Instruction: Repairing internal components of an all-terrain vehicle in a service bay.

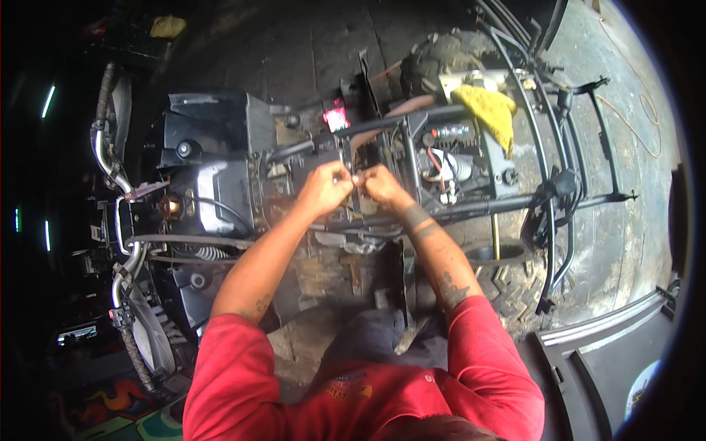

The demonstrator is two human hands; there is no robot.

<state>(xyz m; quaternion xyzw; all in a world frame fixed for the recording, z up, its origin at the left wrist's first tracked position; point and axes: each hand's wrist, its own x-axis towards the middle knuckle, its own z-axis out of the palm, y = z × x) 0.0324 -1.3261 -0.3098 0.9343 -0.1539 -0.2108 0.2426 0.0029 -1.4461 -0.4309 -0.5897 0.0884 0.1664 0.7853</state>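
Observation:
Above the middle of a partly stripped quad bike, both my hands meet with their fingertips almost touching. My left hand (pixel 325 189) is closed, thumb and fingers pinched together. Closed as well, my right hand (pixel 381 186) points its fingers toward the left one. Whatever small thing lies between them is too small to make out. Beneath and around them runs the bike's dark tube frame (pixel 460 209), with an opening (pixel 365 153) among the tubes just beyond my fingers.
A yellow cloth (pixel 487 112) hangs over the frame at the right, near a knobby tyre (pixel 440 65). The handlebar (pixel 101 151) stands at the left. Close to the right frame tubes sits a white and grey part (pixel 454 167) with a red wire. A dark panel (pixel 588 367) lies lower right.

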